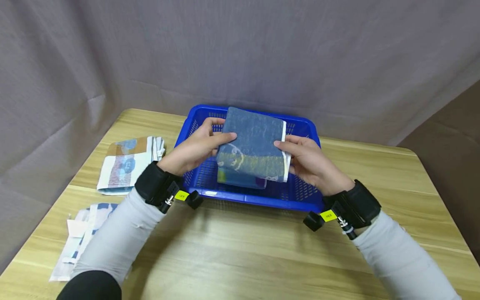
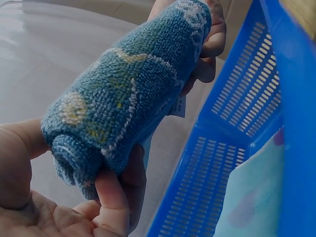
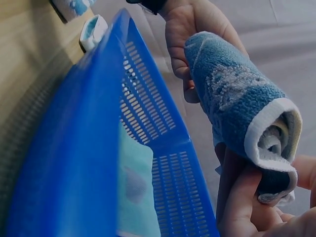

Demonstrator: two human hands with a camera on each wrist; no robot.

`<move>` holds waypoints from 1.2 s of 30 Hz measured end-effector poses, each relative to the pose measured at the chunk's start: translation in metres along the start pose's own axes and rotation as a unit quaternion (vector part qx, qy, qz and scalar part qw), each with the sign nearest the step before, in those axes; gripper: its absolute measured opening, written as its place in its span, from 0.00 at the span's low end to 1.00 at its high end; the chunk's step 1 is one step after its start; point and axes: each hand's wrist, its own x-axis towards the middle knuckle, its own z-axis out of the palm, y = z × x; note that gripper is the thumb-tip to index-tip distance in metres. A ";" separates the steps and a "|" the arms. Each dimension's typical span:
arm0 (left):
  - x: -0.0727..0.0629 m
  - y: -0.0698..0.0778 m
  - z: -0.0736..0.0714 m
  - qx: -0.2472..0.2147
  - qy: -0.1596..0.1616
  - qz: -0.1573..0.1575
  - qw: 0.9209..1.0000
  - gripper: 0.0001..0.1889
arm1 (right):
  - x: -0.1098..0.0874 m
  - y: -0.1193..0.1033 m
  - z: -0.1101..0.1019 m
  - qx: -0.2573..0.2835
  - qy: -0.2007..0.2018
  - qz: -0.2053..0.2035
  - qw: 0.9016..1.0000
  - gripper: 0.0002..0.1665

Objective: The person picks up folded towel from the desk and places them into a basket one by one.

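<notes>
A folded blue terry towel (image 1: 255,137) with a yellowish band and white edging is held up over the blue plastic basket (image 1: 247,199). My left hand (image 1: 200,143) pinches its left side, thumb on top and fingers beneath. At the white-edged right side, my right hand (image 1: 305,158) grips it the same way. The right wrist view shows the towel's layers (image 3: 274,140) curling inside the white hem. Below it, another folded cloth (image 1: 241,179), light blue-green with purple spots, lies in the basket, partly hidden by the towel.
On the table's left side lies a folded towel (image 1: 125,164) in white, brown and blue. Nearer the front is a white and blue cloth (image 1: 80,237), partly covered by my left forearm. A grey curtain (image 1: 240,54) hangs behind the wooden table (image 1: 232,258).
</notes>
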 end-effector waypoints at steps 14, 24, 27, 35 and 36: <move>0.009 0.007 0.001 -0.013 -0.005 -0.011 1.000 0.35 | 0.005 -0.004 -0.006 0.004 0.001 0.015 1.000 0.08; 0.016 0.009 0.001 -0.036 -0.001 -0.029 0.999 0.33 | 0.017 -0.008 -0.008 -0.007 -0.008 0.032 0.999 0.08; 0.015 0.008 0.001 -0.031 0.003 -0.036 0.999 0.33 | 0.021 -0.008 -0.007 -0.016 -0.010 0.041 0.999 0.11; 0.015 0.007 -0.001 -0.018 0.009 -0.038 0.999 0.33 | 0.023 -0.008 -0.006 -0.032 -0.006 0.044 0.998 0.14; 0.015 0.007 -0.001 -0.018 0.010 -0.038 0.999 0.33 | 0.023 -0.008 -0.005 -0.032 -0.006 0.045 0.998 0.14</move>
